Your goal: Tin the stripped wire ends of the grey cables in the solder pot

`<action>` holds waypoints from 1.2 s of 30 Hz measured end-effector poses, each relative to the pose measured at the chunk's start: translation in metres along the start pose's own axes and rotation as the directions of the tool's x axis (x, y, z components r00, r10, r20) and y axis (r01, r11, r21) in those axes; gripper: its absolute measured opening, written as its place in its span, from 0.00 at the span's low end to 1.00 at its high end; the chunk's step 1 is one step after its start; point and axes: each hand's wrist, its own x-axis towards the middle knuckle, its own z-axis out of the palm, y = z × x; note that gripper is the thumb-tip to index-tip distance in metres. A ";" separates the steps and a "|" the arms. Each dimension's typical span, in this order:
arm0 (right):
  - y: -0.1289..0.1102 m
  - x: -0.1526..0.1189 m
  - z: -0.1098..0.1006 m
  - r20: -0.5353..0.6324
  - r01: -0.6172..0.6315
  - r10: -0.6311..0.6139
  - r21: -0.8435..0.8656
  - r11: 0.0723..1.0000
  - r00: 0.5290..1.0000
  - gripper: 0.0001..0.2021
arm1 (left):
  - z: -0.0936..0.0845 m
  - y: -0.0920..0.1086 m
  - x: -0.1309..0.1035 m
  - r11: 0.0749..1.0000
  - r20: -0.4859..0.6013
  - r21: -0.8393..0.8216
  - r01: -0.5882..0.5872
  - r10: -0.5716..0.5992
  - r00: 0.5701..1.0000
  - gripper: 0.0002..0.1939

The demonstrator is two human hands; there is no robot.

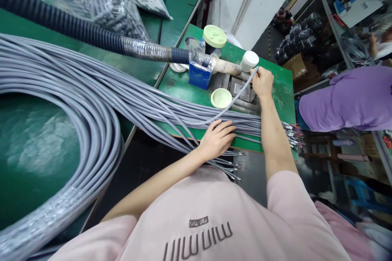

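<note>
My right hand (pixel 263 82) grips one grey cable (pixel 241 91) near its end, lifted away from the rest beside the nozzle of a hose. My left hand (pixel 217 138) lies with fingers stretched out over the front of the grey cable bundle (pixel 171 104). The bundle runs from a large coil on the left across the green bench. At its right end, stripped coloured wire ends (pixel 295 136) stick out past the bench edge. A few more cable ends (pixel 234 167) hang below the front edge. The tip of the lifted cable is mostly hidden by my fingers.
A ribbed black hose (pixel 92 34) passes above the cables to a blue box (pixel 199 75). Nearby stand a metal device (pixel 243 89), a pale open lid (pixel 221 98), a white jar (pixel 249 61) and a tub with a pale green lid (pixel 214 36). A person in purple (pixel 349 98) is at right.
</note>
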 end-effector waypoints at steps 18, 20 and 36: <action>-0.053 -0.109 -0.109 -0.042 0.261 -0.262 0.336 0.905 0.964 0.09 | -0.065 0.057 0.033 0.363 0.504 -0.828 0.428 0.144 0.852 0.14; -0.055 -0.140 -0.119 -0.027 0.294 -0.313 0.427 0.855 0.950 0.12 | -0.068 0.061 0.037 0.202 0.574 -0.805 0.557 0.031 0.818 0.16; -0.071 -0.261 -0.111 0.112 0.251 -0.401 0.620 0.743 0.909 0.29 | -0.036 0.061 0.037 0.147 0.462 -0.773 0.617 -0.536 0.706 0.24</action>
